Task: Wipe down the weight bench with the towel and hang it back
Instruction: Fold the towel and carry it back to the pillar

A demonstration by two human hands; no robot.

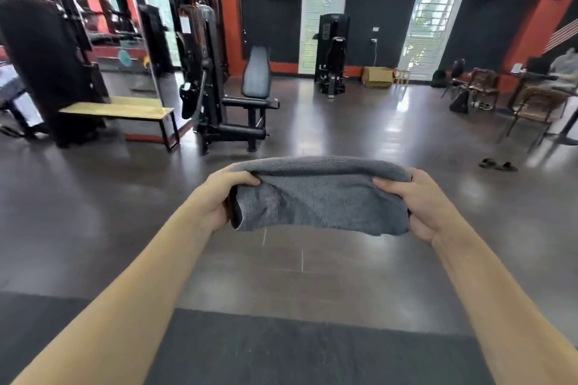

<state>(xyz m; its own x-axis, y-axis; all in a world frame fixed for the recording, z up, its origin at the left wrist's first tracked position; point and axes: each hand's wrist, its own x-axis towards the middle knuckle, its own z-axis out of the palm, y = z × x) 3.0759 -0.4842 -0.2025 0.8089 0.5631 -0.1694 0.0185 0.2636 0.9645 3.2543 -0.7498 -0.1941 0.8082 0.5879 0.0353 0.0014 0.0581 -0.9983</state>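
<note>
Left hand: fingers clamped on the left end of the folded grey terry towel. Towel: stretched level in the air above the dark glossy floor. Right hand: fingers clamped on the towel's right end.

- both arms stretched forward, forearms bare
- left hand closed, thumb on top
- right hand closed, thumb pointing inward
</note>
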